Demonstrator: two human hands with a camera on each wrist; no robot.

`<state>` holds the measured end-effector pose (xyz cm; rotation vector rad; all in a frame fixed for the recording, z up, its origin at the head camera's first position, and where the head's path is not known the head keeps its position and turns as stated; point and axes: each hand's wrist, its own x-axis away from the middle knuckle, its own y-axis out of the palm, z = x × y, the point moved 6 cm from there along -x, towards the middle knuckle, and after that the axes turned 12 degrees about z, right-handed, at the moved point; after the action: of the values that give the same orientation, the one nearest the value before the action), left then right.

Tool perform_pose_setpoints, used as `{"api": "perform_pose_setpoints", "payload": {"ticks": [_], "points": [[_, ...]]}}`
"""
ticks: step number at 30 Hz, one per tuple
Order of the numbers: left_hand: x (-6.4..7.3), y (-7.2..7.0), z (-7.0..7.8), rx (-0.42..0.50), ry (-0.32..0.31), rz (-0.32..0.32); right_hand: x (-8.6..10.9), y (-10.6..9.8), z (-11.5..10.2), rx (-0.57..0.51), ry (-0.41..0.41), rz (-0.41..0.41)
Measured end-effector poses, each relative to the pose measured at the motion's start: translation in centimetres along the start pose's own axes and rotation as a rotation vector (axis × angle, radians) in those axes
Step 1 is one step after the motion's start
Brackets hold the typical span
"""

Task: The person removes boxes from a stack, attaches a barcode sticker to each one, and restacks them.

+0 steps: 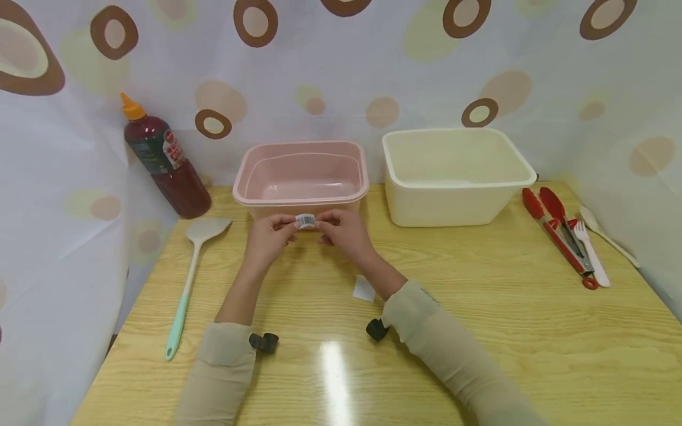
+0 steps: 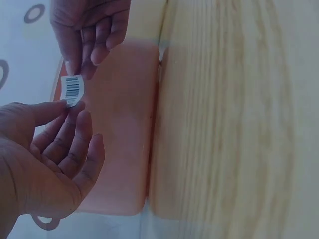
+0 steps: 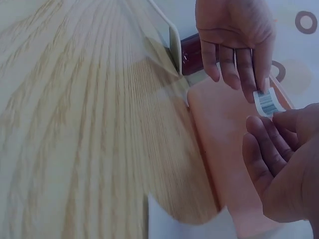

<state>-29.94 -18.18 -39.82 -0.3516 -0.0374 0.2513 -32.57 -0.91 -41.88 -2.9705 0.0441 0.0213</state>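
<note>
A small white barcode sticker (image 1: 305, 221) is stretched between both hands, just in front of the pink bin (image 1: 301, 201). My left hand (image 1: 268, 239) pinches its left end between thumb and forefinger. At the other end, my right hand (image 1: 346, 234) pinches it the same way. The left wrist view shows the sticker (image 2: 73, 90) slightly bowed, its printed bars facing up. In the right wrist view, the sticker (image 3: 267, 102) curves between the two thumbs, over the bin's front wall (image 3: 224, 129). A white paper square (image 1: 364, 289) lies on the table beside the right wrist.
A cream bin (image 1: 439, 207) stands right of the pink one. On the left are a sauce bottle (image 1: 167, 165) and a spatula (image 1: 186, 284) with a mint handle. Red-tipped tongs (image 1: 559, 236), a white fork (image 1: 592, 254) and a spoon (image 1: 607, 236) lie along the right edge.
</note>
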Motion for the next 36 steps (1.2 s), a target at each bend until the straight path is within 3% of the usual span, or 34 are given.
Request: {"api": "perform_pose_setpoints", "payload": {"ticks": [4,14,20,30,36], "points": [[-0.3,0.1,-0.1,-0.030,-0.003,0.013,0.1,0.5,0.0,0.009,-0.012,0.031],[-0.6,0.4,-0.4,-0.057,0.015,-0.024,0.2,0.6,0.3,0.024,-0.017,0.100],[-0.8,-0.4,-1.1,-0.088,-0.009,-0.025,0.3,1.0,0.3,0.067,-0.028,0.089],[-0.8,-0.8,-1.0,-0.017,-0.054,-0.024,0.3,1.3,-0.1,0.044,-0.009,0.080],[-0.6,-0.6,-0.7,-0.034,-0.037,-0.024,0.3,1.4,-0.1,0.043,-0.005,0.087]]}}
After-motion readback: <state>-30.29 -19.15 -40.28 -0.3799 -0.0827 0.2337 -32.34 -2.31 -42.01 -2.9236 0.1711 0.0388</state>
